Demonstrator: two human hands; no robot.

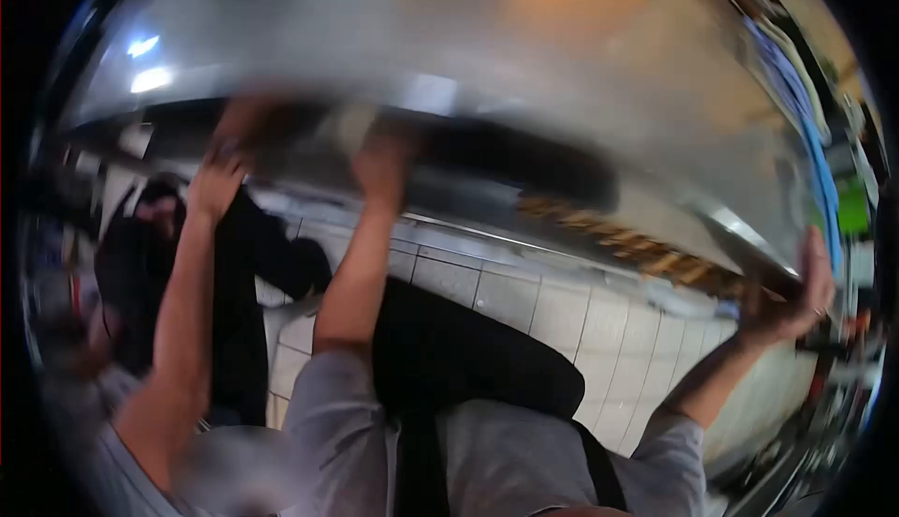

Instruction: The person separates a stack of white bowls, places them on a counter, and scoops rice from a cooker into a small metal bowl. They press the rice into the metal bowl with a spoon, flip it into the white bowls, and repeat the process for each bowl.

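A large, shiny metal panel (309,30) with light reflections spans the upper view, its dark lower edge smeared by motion. My right hand (791,306) grips its right-hand corner, fingers and thumb wrapped around the edge. My left hand (379,166) reaches up to the dark lower edge near the middle. Its fingers are blurred, and a pale patch (354,128) lies beside them that I cannot make out. Below the panel's right half runs a row of brown, stick-like pieces (646,250).
At the left, a co-worker's hand (217,184) is also at the panel's edge. A person in black clothing (140,245) is low behind that arm. White floor tiles (543,316) show below. Blue cloth (819,170) and a green item (852,203) are at the right.
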